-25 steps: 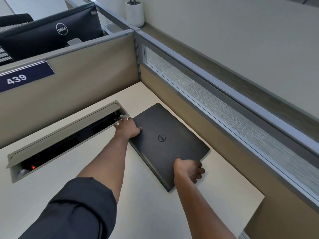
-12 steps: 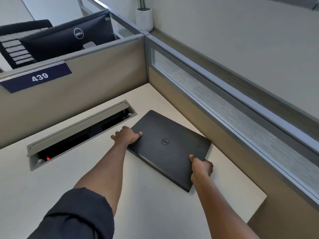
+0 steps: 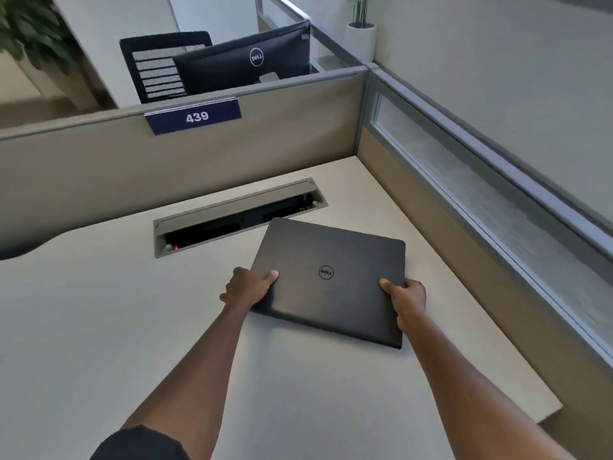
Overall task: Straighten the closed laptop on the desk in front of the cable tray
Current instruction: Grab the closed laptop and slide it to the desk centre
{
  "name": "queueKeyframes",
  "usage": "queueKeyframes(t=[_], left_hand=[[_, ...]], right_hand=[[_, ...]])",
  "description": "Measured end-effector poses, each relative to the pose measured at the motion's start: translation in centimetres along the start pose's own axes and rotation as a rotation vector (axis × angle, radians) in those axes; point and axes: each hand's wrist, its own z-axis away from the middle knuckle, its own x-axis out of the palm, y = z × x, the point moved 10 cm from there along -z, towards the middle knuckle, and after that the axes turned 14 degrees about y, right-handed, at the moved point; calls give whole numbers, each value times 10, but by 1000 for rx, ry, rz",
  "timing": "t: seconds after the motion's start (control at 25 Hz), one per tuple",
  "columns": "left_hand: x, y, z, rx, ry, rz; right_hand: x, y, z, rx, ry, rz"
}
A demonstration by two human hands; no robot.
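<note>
Setting: office cubicle; beige partition panel (image 3: 232, 154) at 12 o'clock, glazed partition (image 3: 497, 207) running along 3 o'clock.
Bench: pale, matte bench (image 3: 99, 327) filling the lower view; corner of the cubicle at 1 o'clock.
Cable tray: grey recessed cable tray (image 3: 238, 207) set into the bench at 12 o'clock of the laptop; lid raised, dark interior showing, one small red light (image 3: 176, 248) at its left end.
Laptop: closed black laptop (image 3: 345, 257) lying flat on the bench, lid up, round logo near its middle. Its far left corner lies just beside the tray's front edge. Its edges are skewed against the tray's long edge.
Left hand: left hand (image 3: 247, 288) at 9 o'clock of the laptop, closed on the left edge; thumb on top of the lid, fingers curled under or along the edge.
Right hand: right hand (image 3: 406, 297) at 3 o'clock of the laptop, closed on the right edge near the front corner; thumb on the lid, fingers wrapped around the side.
Sleeve: dark sleeve (image 3: 139, 443) on the left arm at 7 o'clock; right forearm bare.
Number plate: blue plate reading 439 (image 3: 195, 116) on the top of the partition at 11 o'clock.
Beyond partition: black monitor back (image 3: 245, 61), dark chair (image 3: 156, 64), white plant pot (image 3: 361, 38) at 12 to 1 o'clock.
</note>
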Motion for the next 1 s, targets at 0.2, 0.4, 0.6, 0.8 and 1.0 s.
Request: queueKeyframes(t=[0.2,0.4,0.6,0.8,1.0], left_hand=[[-45,-95,13,-128,-5,11],[-78,-174,27,-243,1,23],[-99,-220,38,-312,41,81],[-108,-232,38,-353,124,110],[-108,-231,34,-353,179,112]], right_hand=[[66,-23,42,-172,-197,93],[129,-20,85,-259,-357,189],[174,-11,117,-321,-445,266],[199,-15,125,-361,-461,319],[210,-8,117,-356,-468,375]])
